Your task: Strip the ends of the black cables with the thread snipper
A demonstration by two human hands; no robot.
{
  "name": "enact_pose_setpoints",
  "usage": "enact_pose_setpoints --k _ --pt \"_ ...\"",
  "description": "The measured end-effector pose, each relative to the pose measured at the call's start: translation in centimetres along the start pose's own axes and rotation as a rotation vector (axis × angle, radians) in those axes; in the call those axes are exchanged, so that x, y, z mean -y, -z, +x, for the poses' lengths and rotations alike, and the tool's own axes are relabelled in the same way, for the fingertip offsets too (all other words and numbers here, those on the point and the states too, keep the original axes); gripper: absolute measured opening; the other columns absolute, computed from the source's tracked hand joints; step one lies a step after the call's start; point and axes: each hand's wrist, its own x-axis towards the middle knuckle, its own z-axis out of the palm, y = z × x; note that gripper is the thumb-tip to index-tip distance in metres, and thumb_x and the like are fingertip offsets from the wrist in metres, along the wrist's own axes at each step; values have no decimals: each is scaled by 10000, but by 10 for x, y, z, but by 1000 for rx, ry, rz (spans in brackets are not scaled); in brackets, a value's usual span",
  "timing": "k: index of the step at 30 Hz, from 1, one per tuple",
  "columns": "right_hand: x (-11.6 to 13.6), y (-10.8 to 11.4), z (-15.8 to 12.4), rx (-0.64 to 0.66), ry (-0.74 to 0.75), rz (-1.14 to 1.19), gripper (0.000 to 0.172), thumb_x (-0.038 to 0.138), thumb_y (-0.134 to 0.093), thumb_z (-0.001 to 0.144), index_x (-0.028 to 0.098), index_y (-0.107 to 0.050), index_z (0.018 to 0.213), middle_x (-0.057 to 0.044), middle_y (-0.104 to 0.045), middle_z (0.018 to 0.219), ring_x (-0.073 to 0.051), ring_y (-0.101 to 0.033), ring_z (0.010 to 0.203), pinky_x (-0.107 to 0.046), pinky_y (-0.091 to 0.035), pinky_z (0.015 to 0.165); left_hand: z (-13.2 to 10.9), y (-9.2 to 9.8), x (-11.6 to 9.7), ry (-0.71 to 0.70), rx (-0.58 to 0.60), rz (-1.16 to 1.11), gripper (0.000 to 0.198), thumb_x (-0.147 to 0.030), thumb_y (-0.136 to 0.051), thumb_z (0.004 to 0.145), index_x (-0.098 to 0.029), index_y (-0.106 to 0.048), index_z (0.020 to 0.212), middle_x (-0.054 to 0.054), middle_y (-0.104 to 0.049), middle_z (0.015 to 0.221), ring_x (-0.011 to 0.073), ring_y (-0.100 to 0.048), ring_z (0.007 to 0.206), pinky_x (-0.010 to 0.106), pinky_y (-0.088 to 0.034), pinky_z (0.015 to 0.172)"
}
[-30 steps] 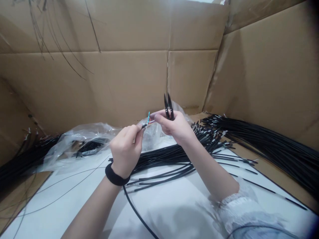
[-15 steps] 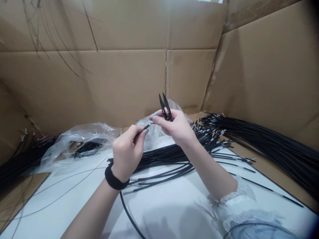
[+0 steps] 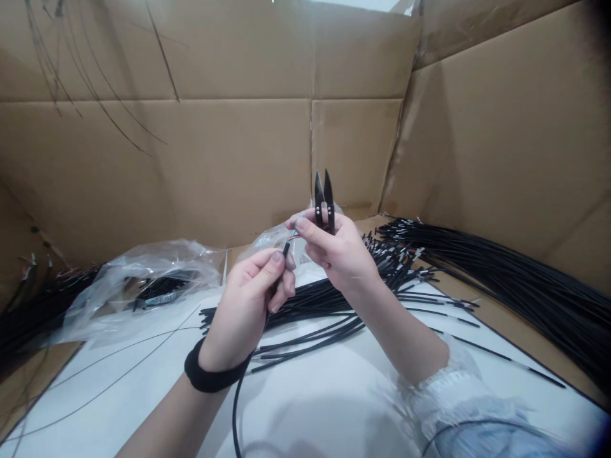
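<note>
Between thumb and fingers, my left hand (image 3: 255, 280) grips a black cable (image 3: 286, 249) near its end; the rest of it hangs down past my wrist. Thin coloured wires (image 3: 294, 235), bluish and reddish, come out of the cable's end. My right hand (image 3: 337, 245) pinches the tips of these wires with thumb and forefinger. Also in my right hand is a pair of black thread snips (image 3: 324, 202), tucked against the fingers, its blades pointing up and apart. Under both hands lies a bundle of black cables (image 3: 310, 312) with pale ends.
Another thick bundle of black cables (image 3: 501, 280) runs along the right side. More dark cables (image 3: 42, 305) lie at the left beside a clear plastic bag (image 3: 114, 261). Cardboard walls (image 3: 229, 165) enclose the white work surface (image 3: 157, 375).
My left hand has turned so its thumb lies on top, and the cable end now points more upward. The snips have tilted upright in my right hand. The view has shifted slightly.
</note>
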Motion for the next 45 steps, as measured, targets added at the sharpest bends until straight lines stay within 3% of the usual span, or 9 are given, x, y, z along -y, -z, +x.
enact_pose_setpoints --k 3,5,10,14,16,21,26,36,45 --pt "4 0 -2 25 -47 34 248 348 -709 652 137 -597 718 21 -553 613 7 -221 355 -195 -125 313 -1 1 -4 109 113 -69 241 -371 -455 853 -167 -516 740 -52 -416 486 29 -224 344 176 -196 358" --pt "3 -2 -3 21 -85 58 235 331 -708 654 143 -578 707 57 -468 510 1 -210 350 -188 -126 311 -3 1 -5 28 58 150 254 -374 -443 855 -171 -523 725 -33 -471 506 49 -305 354 188 -260 368" --pt "-8 -13 -6 -29 -186 184 259 267 -702 652 173 -461 653 111 -295 416 -9 -199 333 -166 -134 310 -7 5 4 -600 -492 1114 198 -235 -532 821 -210 -601 1005 24 -671 845 120 -588 655 237 -439 642" --pt "-13 -18 -10 49 -298 292 241 224 -670 677 170 -437 644 112 -279 422 -6 -193 332 -153 -136 314 -6 15 17 -992 -550 1368 257 -142 -592 769 -215 -630 1013 30 -692 821 132 -610 675 241 -423 653" --pt "-12 -19 -11 104 -378 384 237 197 -655 675 164 -426 627 109 -303 435 0 -186 329 -146 -126 308 -6 16 20 -1044 -563 1332 247 -119 -613 743 -220 -644 966 18 -688 780 123 -591 630 243 -418 631" --pt "-9 -22 -11 206 -489 536 186 188 -583 700 149 -425 610 82 -433 507 15 -168 317 -139 -128 293 -7 3 15 -737 -621 680 88 -175 -574 784 -205 -609 859 -6 -637 742 100 -564 587 236 -447 577" --pt "-14 -26 -17 109 -355 415 160 220 -605 728 156 -462 702 73 -478 543 12 -222 331 -134 -168 306 -6 -7 3 -378 -424 56 52 -222 -519 821 -173 -521 804 -31 -546 626 64 -473 473 192 -394 454" --pt "-16 -26 -20 -4 115 -108 193 331 -647 743 149 -594 780 8 -552 668 -49 -466 541 -171 -346 450 -10 -10 -17 -73 -272 -236 182 -176 -465 808 -112 -552 661 -9 -475 544 42 -380 434 153 -284 370" --pt "-17 -24 -22 93 113 28 160 323 -608 789 175 -580 840 31 -489 642 -15 -341 420 -167 -257 367 -19 -17 -18 -23 -238 -253 196 -178 -456 820 -138 -484 630 -41 -388 484 30 -275 402 156 -204 358"
